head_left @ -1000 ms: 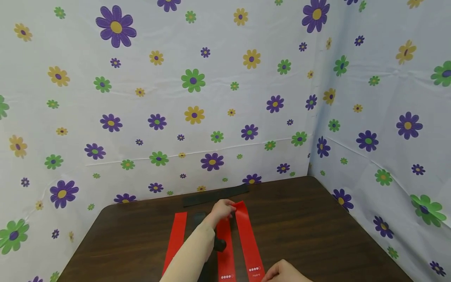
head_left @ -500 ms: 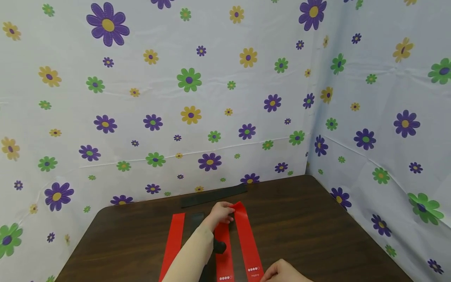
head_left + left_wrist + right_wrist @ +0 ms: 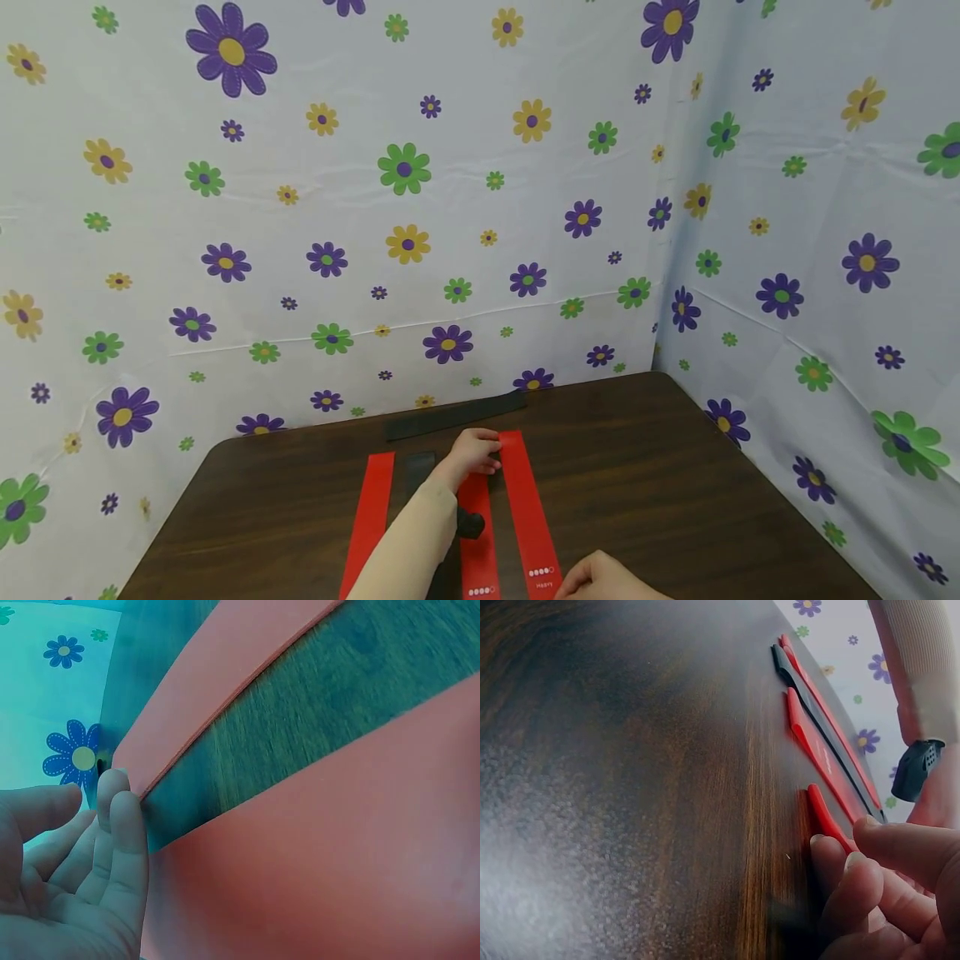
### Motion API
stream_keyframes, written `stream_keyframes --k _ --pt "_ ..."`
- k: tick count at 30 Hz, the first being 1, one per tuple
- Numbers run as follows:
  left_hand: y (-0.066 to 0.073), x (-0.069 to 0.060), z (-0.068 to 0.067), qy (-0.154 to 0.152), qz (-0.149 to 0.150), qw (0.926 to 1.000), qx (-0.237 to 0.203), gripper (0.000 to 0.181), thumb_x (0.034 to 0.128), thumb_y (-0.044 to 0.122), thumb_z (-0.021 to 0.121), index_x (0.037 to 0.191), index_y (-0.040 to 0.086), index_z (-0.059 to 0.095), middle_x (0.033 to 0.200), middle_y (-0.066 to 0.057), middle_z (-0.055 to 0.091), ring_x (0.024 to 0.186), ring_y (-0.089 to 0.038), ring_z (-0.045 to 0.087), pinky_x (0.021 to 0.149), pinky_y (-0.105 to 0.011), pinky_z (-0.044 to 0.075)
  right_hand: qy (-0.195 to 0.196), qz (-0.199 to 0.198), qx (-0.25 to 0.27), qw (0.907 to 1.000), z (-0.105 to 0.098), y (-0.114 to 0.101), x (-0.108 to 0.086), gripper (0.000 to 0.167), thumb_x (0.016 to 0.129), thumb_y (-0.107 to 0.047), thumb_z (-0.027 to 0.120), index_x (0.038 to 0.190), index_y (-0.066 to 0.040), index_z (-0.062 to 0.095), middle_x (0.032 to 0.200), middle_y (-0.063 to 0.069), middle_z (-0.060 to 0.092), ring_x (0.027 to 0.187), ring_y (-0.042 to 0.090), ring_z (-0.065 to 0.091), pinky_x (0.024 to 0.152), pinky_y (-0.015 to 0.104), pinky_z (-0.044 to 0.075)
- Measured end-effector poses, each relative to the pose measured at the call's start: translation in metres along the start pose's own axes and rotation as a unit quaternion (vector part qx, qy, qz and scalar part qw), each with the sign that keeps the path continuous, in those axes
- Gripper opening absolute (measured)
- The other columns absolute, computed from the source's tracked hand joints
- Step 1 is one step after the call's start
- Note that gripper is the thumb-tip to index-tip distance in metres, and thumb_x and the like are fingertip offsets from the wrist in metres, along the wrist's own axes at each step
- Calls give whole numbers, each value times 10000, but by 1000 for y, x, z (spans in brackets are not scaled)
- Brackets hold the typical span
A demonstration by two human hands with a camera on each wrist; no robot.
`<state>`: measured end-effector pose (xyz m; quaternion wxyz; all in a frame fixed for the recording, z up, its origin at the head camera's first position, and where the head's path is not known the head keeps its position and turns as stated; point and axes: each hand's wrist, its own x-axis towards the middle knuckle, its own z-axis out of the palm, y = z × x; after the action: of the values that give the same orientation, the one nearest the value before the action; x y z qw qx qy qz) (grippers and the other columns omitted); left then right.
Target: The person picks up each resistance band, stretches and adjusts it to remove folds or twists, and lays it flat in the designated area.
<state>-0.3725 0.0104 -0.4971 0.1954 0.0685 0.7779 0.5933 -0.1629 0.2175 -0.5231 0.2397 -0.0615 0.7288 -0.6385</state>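
A red resistance band [image 3: 528,504] printed "Heavy" lies lengthwise on the table, the rightmost of a row. My left hand [image 3: 474,451] is at its far end; in the left wrist view that hand [image 3: 82,877] has its thumb apart from the fingers, fingertips against the edge of the band [image 3: 195,690]. At the near end my right hand [image 3: 606,578] pinches the band; the right wrist view shows its red end [image 3: 825,817] between thumb and fingers. A second red band [image 3: 481,554] lies beneath my left arm, partly hidden by it.
Further left lie a black band [image 3: 421,463], mostly covered by my left forearm, and another red band [image 3: 373,504]. A black strip [image 3: 457,415] lies along the back edge of the brown wooden table [image 3: 675,492]. Flower-printed cloth [image 3: 450,208] stands behind and at the right.
The far end of the rightmost red band, earlier lifted and bent at my left fingers, now lies flat. My right hand keeps its place at the near end.
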Motion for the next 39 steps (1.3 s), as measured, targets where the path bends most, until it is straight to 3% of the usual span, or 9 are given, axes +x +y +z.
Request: stream_keyframes --k 5,10,15,20,26,32,39 --pt "1 -2 -4 -195 23 9998 44 336 964 71 575 1268 -73 573 1119 -199 640 622 -183 633 649 -349 569 -112 0 -62 9999 0 -2 -2 165 871 -70 675 896 89 713 828 135 707 700 130 644 658 298 538" --pt "7 -7 -14 -508 293 9980 217 328 963 102 579 1246 -62 600 1083 -212 665 644 -174 644 679 -383 570 -182 -103 -497 9985 -2 -4 -4 132 861 -66 681 887 54 730 820 114 704 708 131 627 642 267 515" --pt "15 -14 -33 -619 573 9963 134 322 971 111 566 1224 -84 602 1065 -235 673 667 -180 657 718 -399 570 -450 -349 -629 9964 -6 -10 -3 149 871 -71 676 888 66 732 809 127 706 684 112 615 626 243 499" --pt "15 -20 -60 -611 680 9958 77 327 983 107 547 1226 -110 580 1090 -276 652 709 -188 672 745 -421 564 -492 -685 -987 9915 -11 -22 4 150 867 -103 678 846 29 746 739 47 697 583 45 548 545 208 456" --pt "12 -28 -100 -132 736 9965 365 294 977 137 566 1179 -67 632 1054 -236 676 748 -227 685 707 -383 567 -215 -871 -1422 9858 -19 -47 20 151 868 -181 687 850 -45 750 605 -14 614 402 24 396 386 189 361" --pt "8 -39 -131 348 627 9968 358 292 978 145 566 1179 -54 639 1048 -236 674 724 -225 675 749 -441 557 319 -1056 -1823 9770 -33 -65 48 187 867 -197 692 881 -16 740 627 31 616 418 64 436 402 230 409" --pt "2 -55 -155 1242 822 9881 391 267 953 84 574 1172 -57 634 992 -229 680 725 -261 673 729 -452 556 1324 -1490 -2382 9505 -53 -73 88 156 864 -182 712 868 -29 739 648 25 624 444 113 479 419 294 460"
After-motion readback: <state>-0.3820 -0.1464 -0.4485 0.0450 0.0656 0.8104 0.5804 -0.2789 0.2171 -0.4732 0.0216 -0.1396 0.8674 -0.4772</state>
